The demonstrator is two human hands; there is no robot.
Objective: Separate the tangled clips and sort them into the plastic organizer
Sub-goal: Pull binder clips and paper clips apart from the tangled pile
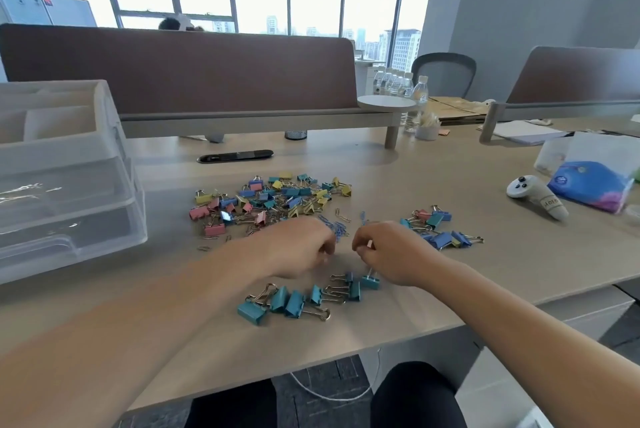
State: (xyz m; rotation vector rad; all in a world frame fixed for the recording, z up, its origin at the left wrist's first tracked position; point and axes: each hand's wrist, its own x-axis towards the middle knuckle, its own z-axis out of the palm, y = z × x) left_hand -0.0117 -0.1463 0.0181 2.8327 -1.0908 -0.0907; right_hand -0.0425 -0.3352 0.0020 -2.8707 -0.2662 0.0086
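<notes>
Fingers of your right hand pinch the wire handle of a teal metal binder clip; your left hand curls, blurred, its grip unclear.

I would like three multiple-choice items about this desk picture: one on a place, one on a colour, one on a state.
1. Where does the clear plastic organizer stand?
A. left of the mixed pile of coloured binder clips
B. right of it
C. on top of it

2. What colour is the binder clip group nearest the person?
A. pink
B. yellow
C. teal

3. How are the fingers of the left hand and the right hand?
A. flat on the desk
B. curled
C. spread wide

Key: A, the organizer is at the far left. C, every clip in that group is teal. B, both hands bend their fingers inward.
</notes>
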